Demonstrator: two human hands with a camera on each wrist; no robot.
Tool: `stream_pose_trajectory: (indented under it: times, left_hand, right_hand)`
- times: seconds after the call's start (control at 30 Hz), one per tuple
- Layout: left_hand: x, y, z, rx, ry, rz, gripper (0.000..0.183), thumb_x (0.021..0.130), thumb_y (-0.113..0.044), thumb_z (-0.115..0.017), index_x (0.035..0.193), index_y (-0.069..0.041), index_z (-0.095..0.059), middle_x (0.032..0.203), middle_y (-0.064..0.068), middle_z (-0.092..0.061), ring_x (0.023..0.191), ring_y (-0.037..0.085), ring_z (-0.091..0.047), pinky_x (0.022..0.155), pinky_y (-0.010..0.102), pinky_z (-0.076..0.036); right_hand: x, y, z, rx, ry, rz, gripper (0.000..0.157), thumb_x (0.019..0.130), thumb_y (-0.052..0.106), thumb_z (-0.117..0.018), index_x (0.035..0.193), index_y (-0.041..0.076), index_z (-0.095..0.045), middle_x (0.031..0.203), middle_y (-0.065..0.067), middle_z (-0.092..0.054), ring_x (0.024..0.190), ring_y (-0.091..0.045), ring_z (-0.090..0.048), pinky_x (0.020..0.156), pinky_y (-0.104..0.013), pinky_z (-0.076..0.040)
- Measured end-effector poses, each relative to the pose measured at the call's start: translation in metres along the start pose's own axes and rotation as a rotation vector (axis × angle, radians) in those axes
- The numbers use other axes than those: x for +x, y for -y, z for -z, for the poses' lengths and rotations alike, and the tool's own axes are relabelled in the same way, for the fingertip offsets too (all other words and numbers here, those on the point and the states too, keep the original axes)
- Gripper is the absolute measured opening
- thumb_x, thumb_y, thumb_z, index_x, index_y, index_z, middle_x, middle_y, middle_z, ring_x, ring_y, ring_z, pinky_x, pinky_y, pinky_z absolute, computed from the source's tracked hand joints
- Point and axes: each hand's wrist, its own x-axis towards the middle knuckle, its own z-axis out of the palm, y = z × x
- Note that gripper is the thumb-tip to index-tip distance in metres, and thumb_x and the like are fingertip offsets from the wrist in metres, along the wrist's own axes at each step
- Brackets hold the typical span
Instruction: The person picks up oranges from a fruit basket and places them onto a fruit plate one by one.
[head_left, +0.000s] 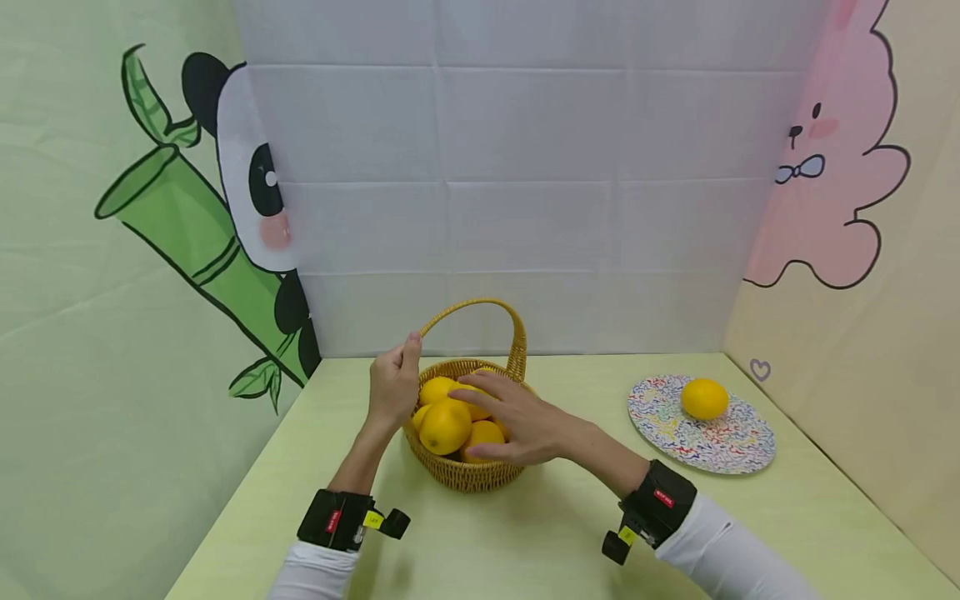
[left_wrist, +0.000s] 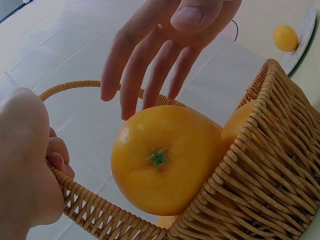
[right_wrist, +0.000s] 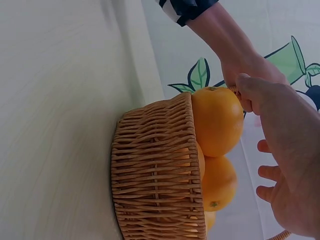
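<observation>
A wicker basket (head_left: 468,477) holding several oranges (head_left: 445,427) stands on the table. My left hand (head_left: 393,385) grips the left side of its arched handle (head_left: 519,342), fingers wrapped around the wicker in the left wrist view. Over the fruit hovers my right hand (head_left: 525,421), its fingers spread and reaching across the basket's right side. In the left wrist view, the fingertips of that hand (left_wrist: 165,55) are just above the biggest-looking orange (left_wrist: 162,160), which shows a green star-shaped stem end. Nothing is held in the right hand.
On the right of the pale table (head_left: 450,550) lies a speckled multicoloured plate (head_left: 660,433) with one orange (head_left: 705,399) on it. A grey-white cloth wall (head_left: 525,225) rises behind the basket, and painted side walls flank the table.
</observation>
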Motion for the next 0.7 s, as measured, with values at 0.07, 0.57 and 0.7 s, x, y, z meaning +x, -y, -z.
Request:
stream_pose_trajectory:
  times: [0.07, 0.57, 0.7]
  left_hand:
    - [0.000, 0.000, 0.000, 0.009, -0.003, 0.002, 0.066, 0.109, -0.054, -0.039, 0.059, -0.011, -0.035, 0.048, 0.002, -0.029, 0.037, 0.013, -0.022, 0.035, 0.021, -0.015]
    - [-0.001, 0.001, 0.002, 0.010, 0.007, -0.002, 0.064, 0.110, -0.052, -0.039, 0.060, -0.012, -0.035, 0.050, 0.002, -0.028, 0.038, 0.013, -0.022, 0.036, 0.021, -0.015]
    - [0.000, -0.001, 0.001, 0.011, -0.001, -0.006, 0.064, 0.110, -0.051, -0.040, 0.060, -0.012, -0.035, 0.050, 0.000, -0.028, 0.038, 0.011, -0.021, 0.036, 0.021, -0.015]
  right_hand:
    - [0.006, 0.002, -0.002, -0.014, 0.014, 0.007, 0.077, 0.097, 0.059, -0.059, 0.160, 0.018, -0.037, 0.162, -0.009, -0.032, 0.148, -0.024, -0.025, 0.116, -0.053, -0.032]
    - [0.036, 0.007, -0.009, 0.000, 0.168, 0.076, 0.071, 0.092, 0.039, -0.070, 0.154, 0.018, -0.045, 0.157, -0.006, -0.040, 0.142, -0.018, -0.034, 0.115, -0.041, -0.037]
    - [0.039, 0.006, -0.011, -0.013, 0.182, 0.103, 0.068, 0.090, 0.031, -0.072, 0.152, 0.016, -0.048, 0.155, -0.008, -0.043, 0.141, -0.017, -0.035, 0.115, -0.038, -0.037]
